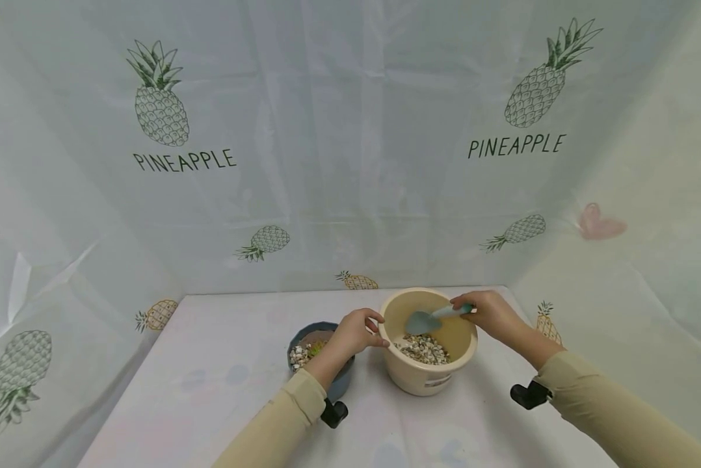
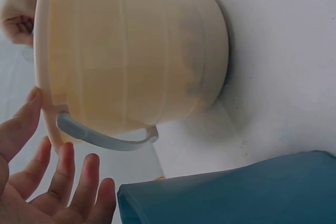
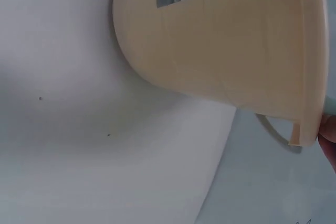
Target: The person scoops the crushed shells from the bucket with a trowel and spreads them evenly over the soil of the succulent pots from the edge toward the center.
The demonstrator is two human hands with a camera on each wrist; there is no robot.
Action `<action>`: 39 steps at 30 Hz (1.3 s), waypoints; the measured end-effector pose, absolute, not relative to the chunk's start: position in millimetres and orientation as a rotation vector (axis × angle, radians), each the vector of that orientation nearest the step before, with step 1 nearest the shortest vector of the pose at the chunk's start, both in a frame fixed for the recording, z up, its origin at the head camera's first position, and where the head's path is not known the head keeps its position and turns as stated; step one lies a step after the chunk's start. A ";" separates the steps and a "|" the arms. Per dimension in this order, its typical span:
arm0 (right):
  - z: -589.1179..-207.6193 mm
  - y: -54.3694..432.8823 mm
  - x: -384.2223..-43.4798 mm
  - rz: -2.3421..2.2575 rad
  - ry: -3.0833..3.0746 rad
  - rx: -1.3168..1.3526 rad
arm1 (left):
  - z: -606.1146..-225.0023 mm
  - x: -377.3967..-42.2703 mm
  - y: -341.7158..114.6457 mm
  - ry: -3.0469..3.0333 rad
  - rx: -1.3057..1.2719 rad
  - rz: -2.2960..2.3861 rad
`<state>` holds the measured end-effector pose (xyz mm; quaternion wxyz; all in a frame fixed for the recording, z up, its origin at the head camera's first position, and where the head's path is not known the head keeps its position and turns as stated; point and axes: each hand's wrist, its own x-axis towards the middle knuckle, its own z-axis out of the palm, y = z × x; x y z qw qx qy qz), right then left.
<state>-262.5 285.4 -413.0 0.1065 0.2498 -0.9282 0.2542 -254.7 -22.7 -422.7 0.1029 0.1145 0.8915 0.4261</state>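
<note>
My right hand [image 1: 492, 314] grips the handle of a small blue-grey trowel [image 1: 424, 322] at the bucket's right rim. Its blade points down inside the cream bucket [image 1: 423, 383], over a bed of mixed pebbles [image 1: 425, 350]. On the bucket's left rim, my left hand [image 1: 353, 335] holds on with thumb and index finger; the other fingers spread loosely in the left wrist view. A grey carrying handle [image 2: 105, 137] hangs down that side. Under my left forearm stands a blue plant pot [image 1: 340, 385] with white pebbles [image 1: 299, 356] and a small green plant [image 1: 315, 349], partly hidden.
A pale cloth covers the table [image 1: 210, 383]. Behind it hangs a white curtain [image 1: 339, 162] printed with pineapples. The blue pot stands close to the bucket's left side. Black wrist cameras [image 1: 530, 394] sit at both sleeves.
</note>
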 end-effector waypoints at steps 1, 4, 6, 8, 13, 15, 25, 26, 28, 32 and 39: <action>-413.6 285.7 -262.4 0.738 -2.733 0.750 | -422.8 -254.5 -22.8 2.633 0.338 1.257; -413.6 286.4 -263.4 0.688 -2.736 0.808 | -422.9 -254.1 -23.0 2.638 0.335 1.260; -412.0 286.6 -264.8 0.652 -2.745 0.843 | -423.0 -253.7 -23.2 2.635 0.330 1.266; -409.5 287.1 -266.8 0.631 -2.766 0.885 | -423.4 -253.4 -23.4 2.628 0.328 1.274; -399.5 288.6 -270.8 0.647 -2.829 0.970 | -423.8 -252.6 -24.2 2.613 0.340 1.297; -394.7 288.5 -271.4 0.668 -2.852 0.985 | -424.2 -252.6 -24.6 2.611 0.344 1.307; -380.2 284.4 -275.5 0.786 -3.058 0.935 | -426.9 -253.3 -24.3 2.620 0.344 1.309; -379.7 284.4 -276.2 0.797 -3.069 0.933 | -427.4 -253.6 -24.2 2.617 0.345 1.313; -379.5 285.2 -277.6 0.839 -3.093 0.911 | -429.1 -253.9 -24.1 2.611 0.348 1.319; -381.3 288.0 -280.2 0.973 -3.130 0.857 | -432.3 -254.3 -24.5 2.606 0.343 1.327; -385.0 295.6 -284.6 1.282 -3.097 0.837 | -434.6 -257.0 -25.5 2.619 0.346 1.325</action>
